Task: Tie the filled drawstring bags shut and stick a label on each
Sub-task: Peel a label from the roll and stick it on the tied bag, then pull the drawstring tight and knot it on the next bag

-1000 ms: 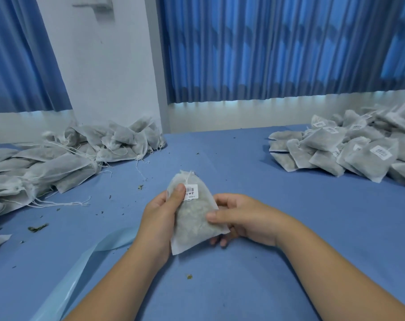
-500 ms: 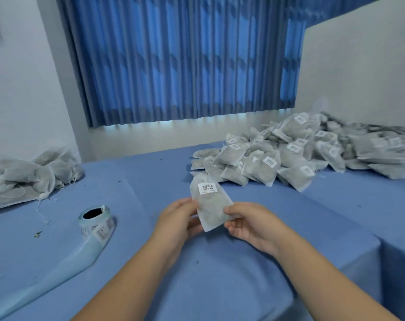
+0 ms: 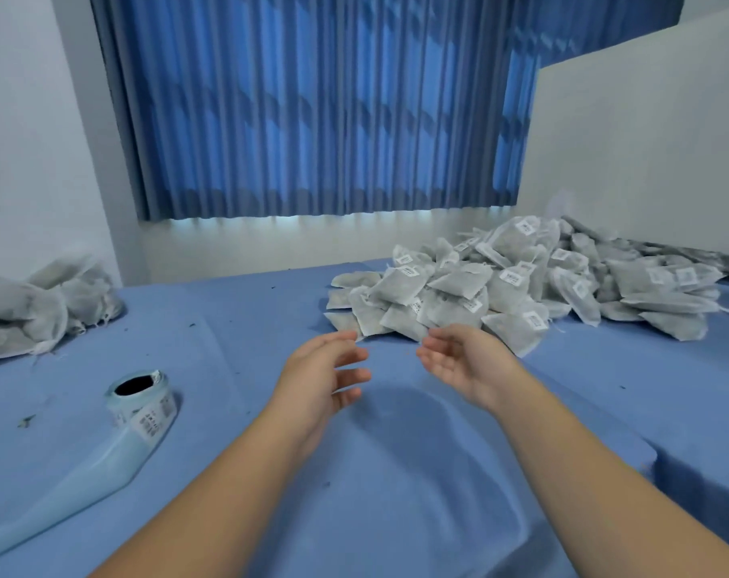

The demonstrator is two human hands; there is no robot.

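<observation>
We record left hand (image 3: 325,377) and right hand (image 3: 462,365) wide and empty, near the labelled bags (image 3: 500,285) at the table's (image 3: 396,473) far right. We advise lifting one of the unlabelled bags (image 3: 41,302) at its left edge, singly.

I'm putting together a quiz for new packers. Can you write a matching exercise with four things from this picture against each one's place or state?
1 label roll
2 labelled bags
3 bags without visible labels
4 right hand

A heaped at far left
B open, holding nothing
C heaped at far right
D near left, hole upward

Pairs: 1-D, 2-C, 3-A, 4-B
</observation>
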